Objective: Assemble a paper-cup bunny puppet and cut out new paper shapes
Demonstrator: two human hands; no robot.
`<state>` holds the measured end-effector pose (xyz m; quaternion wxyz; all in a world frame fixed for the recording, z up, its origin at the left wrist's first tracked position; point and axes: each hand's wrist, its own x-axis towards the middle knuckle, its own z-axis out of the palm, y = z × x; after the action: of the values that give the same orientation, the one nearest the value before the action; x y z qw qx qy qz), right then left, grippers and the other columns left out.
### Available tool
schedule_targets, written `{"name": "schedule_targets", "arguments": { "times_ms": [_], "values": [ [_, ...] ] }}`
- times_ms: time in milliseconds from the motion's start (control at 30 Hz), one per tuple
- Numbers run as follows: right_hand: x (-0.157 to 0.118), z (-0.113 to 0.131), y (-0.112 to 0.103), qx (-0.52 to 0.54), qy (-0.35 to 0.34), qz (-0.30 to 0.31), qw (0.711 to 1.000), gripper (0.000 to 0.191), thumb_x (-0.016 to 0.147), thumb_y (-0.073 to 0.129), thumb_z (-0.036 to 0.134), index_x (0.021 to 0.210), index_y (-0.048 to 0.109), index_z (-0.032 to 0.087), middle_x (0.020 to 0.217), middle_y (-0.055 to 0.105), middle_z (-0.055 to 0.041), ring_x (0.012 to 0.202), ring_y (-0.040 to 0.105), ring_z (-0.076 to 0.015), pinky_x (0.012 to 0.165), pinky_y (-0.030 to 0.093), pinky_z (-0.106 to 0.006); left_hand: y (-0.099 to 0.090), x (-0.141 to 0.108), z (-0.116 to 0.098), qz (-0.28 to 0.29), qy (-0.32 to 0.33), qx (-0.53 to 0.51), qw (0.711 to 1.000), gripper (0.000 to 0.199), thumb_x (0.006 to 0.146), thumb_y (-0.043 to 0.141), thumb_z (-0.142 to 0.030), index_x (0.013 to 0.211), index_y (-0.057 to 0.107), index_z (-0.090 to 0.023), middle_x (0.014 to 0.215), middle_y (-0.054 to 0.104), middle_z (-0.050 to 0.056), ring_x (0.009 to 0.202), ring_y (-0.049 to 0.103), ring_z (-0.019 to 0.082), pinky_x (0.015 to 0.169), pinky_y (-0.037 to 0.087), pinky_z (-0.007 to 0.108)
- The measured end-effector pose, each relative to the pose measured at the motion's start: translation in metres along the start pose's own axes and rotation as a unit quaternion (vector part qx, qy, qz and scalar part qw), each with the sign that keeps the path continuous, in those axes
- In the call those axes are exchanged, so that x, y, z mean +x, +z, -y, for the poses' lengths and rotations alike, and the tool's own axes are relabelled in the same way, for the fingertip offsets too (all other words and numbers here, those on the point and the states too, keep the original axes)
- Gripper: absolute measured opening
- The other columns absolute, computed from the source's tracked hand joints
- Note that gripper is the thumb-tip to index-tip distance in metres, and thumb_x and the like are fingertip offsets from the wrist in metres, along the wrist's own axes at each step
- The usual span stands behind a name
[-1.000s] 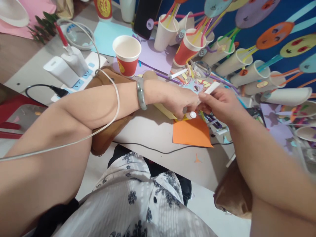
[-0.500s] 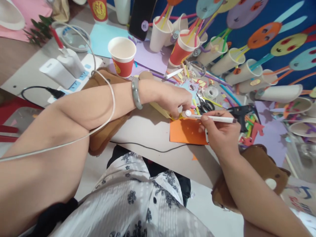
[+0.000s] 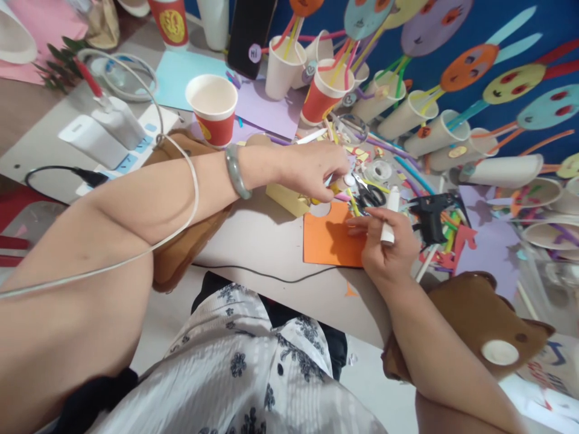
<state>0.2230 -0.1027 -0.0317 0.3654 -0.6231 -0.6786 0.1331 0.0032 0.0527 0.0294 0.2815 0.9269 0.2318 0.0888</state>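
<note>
My left hand [image 3: 315, 167], below a green bangle [image 3: 237, 170], is closed by pinched fingers on something small that I cannot make out, above the paper scraps. My right hand [image 3: 391, 247] grips a white marker [image 3: 391, 217], now pointing up and away, with some fingers stretched over an orange paper [image 3: 328, 232]. A pale round piece [image 3: 320, 209] lies at the top edge of that paper. Beside it is a yellow paper block [image 3: 286, 199], partly under my left wrist. Black scissors [image 3: 371, 196] lie just beyond the orange paper.
A red-and-white cup [image 3: 212, 111] stands behind my left forearm. Decorated cups with paper faces line the back right. A black glue gun [image 3: 432, 218] lies right of my right hand. A white cable [image 3: 195, 193] crosses my left arm, near a power strip [image 3: 154, 129].
My right hand has turned the marker from lying level to pointing away, and has separated from my left hand. My left hand has lifted slightly away from the orange paper. The view has shifted a little.
</note>
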Motion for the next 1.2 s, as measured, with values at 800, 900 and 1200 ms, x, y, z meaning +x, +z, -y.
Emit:
{"name": "schedule_targets", "arguments": {
  "times_ms": [800,900,1200],
  "values": [
    [0.027,-0.018,-0.038,-0.117,0.072,0.05,0.989,0.029,0.083,0.064,0.034,0.109,0.053,0.026,0.093,0.078,-0.0058,0.083,0.075,-0.027,0.085,0.059,-0.047,0.002,-0.003,-0.003,-0.011,-0.01,-0.036,0.999,0.008,0.078,0.063,-0.019,0.086,0.065,-0.017,0.074,0.056,0.002,0.08,0.054,0.019,0.078,0.036,0.034],
    [0.027,-0.015,-0.041,-0.094,0.103,0.082,0.987,0.03,0.081,0.067,0.036,0.105,0.053,0.027,0.09,0.076,-0.0036,0.076,0.073,-0.0249,0.085,0.06,-0.047,0.003,-0.002,-0.002,-0.013,-0.008,-0.029,0.999,0.011,0.08,0.063,-0.021,0.089,0.066,-0.017,0.074,0.057,0.003,0.082,0.056,0.02,0.078,0.038,0.034],
    [0.026,-0.012,-0.043,-0.045,0.101,0.117,0.987,0.035,0.079,0.073,0.039,0.104,0.053,0.026,0.092,0.075,-0.0039,0.071,0.068,-0.0199,0.069,0.056,-0.037,0.003,-0.002,-0.004,-0.006,-0.008,-0.031,0.999,0.005,0.081,0.064,-0.023,0.083,0.06,-0.019,0.07,0.054,0.0,0.078,0.055,0.018,0.074,0.036,0.031]
  ]
}}
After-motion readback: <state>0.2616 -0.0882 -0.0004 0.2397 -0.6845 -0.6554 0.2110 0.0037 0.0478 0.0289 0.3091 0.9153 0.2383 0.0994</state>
